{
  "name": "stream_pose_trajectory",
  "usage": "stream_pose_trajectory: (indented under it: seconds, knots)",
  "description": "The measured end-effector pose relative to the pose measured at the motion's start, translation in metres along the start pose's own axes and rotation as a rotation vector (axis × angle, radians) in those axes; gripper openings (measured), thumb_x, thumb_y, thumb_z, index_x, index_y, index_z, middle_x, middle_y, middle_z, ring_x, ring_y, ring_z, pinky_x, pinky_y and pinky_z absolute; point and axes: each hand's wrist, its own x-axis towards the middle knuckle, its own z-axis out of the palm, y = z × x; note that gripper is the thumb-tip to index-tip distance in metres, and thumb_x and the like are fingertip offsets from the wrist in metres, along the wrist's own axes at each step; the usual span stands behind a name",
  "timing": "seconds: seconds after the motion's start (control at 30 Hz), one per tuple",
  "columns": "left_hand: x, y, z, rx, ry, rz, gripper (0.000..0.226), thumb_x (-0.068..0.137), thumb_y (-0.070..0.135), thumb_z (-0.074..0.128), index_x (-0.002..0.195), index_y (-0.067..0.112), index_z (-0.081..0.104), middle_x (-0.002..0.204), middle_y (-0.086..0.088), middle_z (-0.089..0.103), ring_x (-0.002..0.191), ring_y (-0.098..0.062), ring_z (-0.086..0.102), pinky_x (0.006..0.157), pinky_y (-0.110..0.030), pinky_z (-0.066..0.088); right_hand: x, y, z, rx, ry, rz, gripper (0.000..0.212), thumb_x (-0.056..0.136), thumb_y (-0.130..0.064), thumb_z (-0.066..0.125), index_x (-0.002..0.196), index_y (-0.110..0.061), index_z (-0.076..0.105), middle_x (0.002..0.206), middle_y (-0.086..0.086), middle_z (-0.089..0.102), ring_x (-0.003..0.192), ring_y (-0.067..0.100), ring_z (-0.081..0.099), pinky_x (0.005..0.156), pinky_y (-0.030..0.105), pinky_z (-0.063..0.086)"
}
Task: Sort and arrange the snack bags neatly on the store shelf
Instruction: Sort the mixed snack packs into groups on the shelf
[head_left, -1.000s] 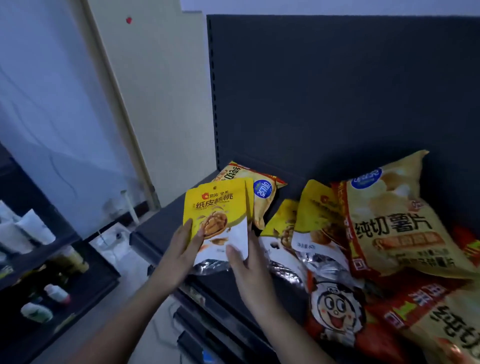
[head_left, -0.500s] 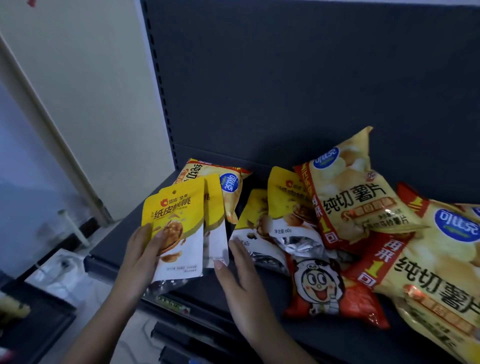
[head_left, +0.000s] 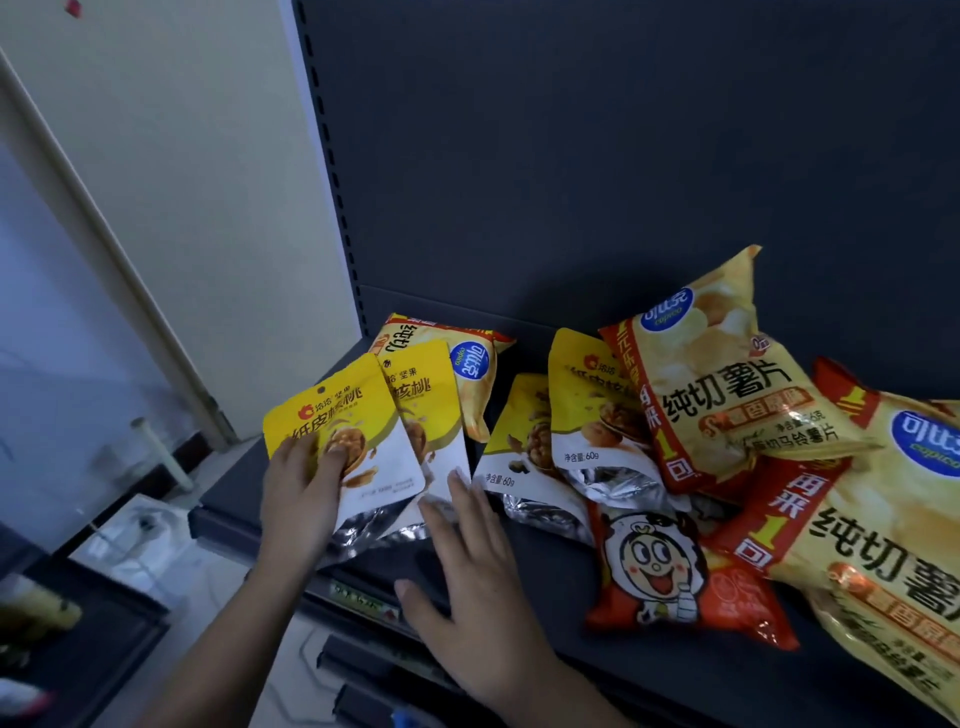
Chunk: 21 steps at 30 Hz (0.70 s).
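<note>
Dark grey metal shelf (head_left: 556, 597) carries a red cartoon-face bag (head_left: 670, 566). Behind and right of that bag lie large potato chip bags (head_left: 727, 395). Left of it, the left hand (head_left: 298, 493) grips a yellow walnut pouch (head_left: 353, 415), thumb on its front. The right hand (head_left: 467, 571), fingers spread flat, touches a second walnut pouch (head_left: 428, 405).

dark shelf (head_left: 519, 597), perhaps eight snack bags (head_left: 727, 395)
</note>
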Motion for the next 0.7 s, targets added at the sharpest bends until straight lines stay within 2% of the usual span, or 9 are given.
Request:
stream_pose_trajectory:
  seconds: [0.1, 0.17, 0.23, 0.37, 0.4, 0.47, 0.53, 0.6, 0.7]
  knots:
    - [0.007, 0.008, 0.009, -0.056, 0.015, 0.037, 0.056, 0.086, 0.046, 0.052, 0.124, 0.005, 0.057, 0.131, -0.009, 0.051, 0.123, -0.026, 0.044, 0.103, -0.04, 0.034, 0.003, 0.004, 0.004, -0.099, 0.037, 0.017, 0.071, 0.084, -0.057, 0.019, 0.15, -0.033, 0.007, 0.15, -0.018, -0.029, 0.131, 0.001, -0.039, 0.112, 0.026, -0.015]
    - [0.008, 0.008, 0.014, -0.072, -0.013, 0.035, 0.042, 0.094, 0.036, 0.05, 0.122, 0.005, 0.056, 0.125, -0.002, 0.05, 0.118, -0.02, 0.045, 0.093, -0.032, 0.032, 0.002, 0.009, 0.005, -0.11, 0.059, 0.041, 0.07, 0.085, -0.056, 0.018, 0.15, -0.034, 0.006, 0.151, -0.019, -0.027, 0.132, 0.001, -0.039, 0.11, 0.023, -0.018]
    - [0.007, 0.003, 0.015, -0.061, -0.025, 0.005, 0.043, 0.097, 0.033, 0.048, 0.131, 0.007, 0.05, 0.131, -0.004, 0.047, 0.125, -0.021, 0.041, 0.097, -0.03, 0.028, 0.0, 0.012, 0.004, -0.09, 0.069, 0.042, 0.068, 0.086, -0.055, 0.021, 0.149, -0.034, 0.007, 0.151, -0.021, -0.025, 0.133, 0.0, -0.037, 0.112, 0.024, -0.016]
    - [0.006, -0.007, 0.006, -0.137, -0.026, -0.063, 0.03, 0.097, 0.03, 0.049, 0.125, 0.019, 0.053, 0.122, 0.003, 0.044, 0.123, -0.018, 0.042, 0.099, -0.032, 0.031, -0.006, 0.016, 0.0, -0.011, 0.082, 0.029, 0.069, 0.084, -0.055, 0.022, 0.149, -0.034, 0.009, 0.149, -0.027, -0.02, 0.135, -0.004, -0.031, 0.114, 0.024, -0.009]
    - [0.007, -0.01, 0.003, -0.153, -0.024, -0.094, 0.033, 0.097, 0.034, 0.049, 0.128, 0.021, 0.052, 0.126, -0.002, 0.047, 0.123, -0.022, 0.045, 0.103, -0.036, 0.033, -0.007, 0.016, -0.001, -0.004, 0.082, 0.027, 0.069, 0.084, -0.054, 0.023, 0.149, -0.034, 0.009, 0.149, -0.028, -0.02, 0.135, -0.004, -0.03, 0.114, 0.024, -0.009]
    - [0.009, -0.013, -0.002, -0.122, -0.032, -0.122, 0.047, 0.088, 0.051, 0.047, 0.129, 0.027, 0.051, 0.126, -0.029, 0.051, 0.117, -0.042, 0.051, 0.105, -0.052, 0.036, -0.007, 0.017, -0.001, -0.003, 0.077, 0.021, 0.068, 0.086, -0.053, 0.025, 0.149, -0.034, 0.009, 0.147, -0.029, -0.021, 0.135, -0.005, -0.029, 0.114, 0.023, -0.008]
    - [0.008, -0.011, -0.004, -0.079, -0.055, -0.106, 0.057, 0.078, 0.062, 0.045, 0.125, 0.031, 0.052, 0.117, -0.04, 0.05, 0.11, -0.05, 0.053, 0.102, -0.055, 0.039, -0.008, 0.015, -0.003, 0.021, 0.066, 0.01, 0.063, 0.091, -0.048, 0.032, 0.149, -0.034, 0.008, 0.148, -0.029, -0.022, 0.136, -0.004, -0.028, 0.114, 0.021, -0.007]
    - [0.002, 0.002, -0.004, -0.109, -0.046, -0.037, 0.046, 0.085, 0.052, 0.051, 0.123, 0.026, 0.055, 0.119, -0.03, 0.054, 0.112, -0.04, 0.054, 0.099, -0.042, 0.044, -0.009, 0.014, -0.008, 0.097, 0.048, -0.006, 0.061, 0.095, -0.037, 0.044, 0.148, -0.033, 0.014, 0.151, -0.028, -0.016, 0.138, -0.006, -0.022, 0.114, 0.018, -0.002]
    - [-0.011, 0.025, 0.003, -0.158, 0.01, 0.176, 0.024, 0.091, 0.023, 0.059, 0.114, 0.016, 0.059, 0.123, -0.004, 0.054, 0.11, -0.008, 0.053, 0.082, -0.013, 0.043, -0.015, 0.016, -0.023, 0.265, 0.03, -0.04, 0.057, 0.094, -0.026, 0.054, 0.145, -0.033, 0.029, 0.153, -0.029, 0.003, 0.139, -0.011, -0.005, 0.113, 0.012, 0.01]
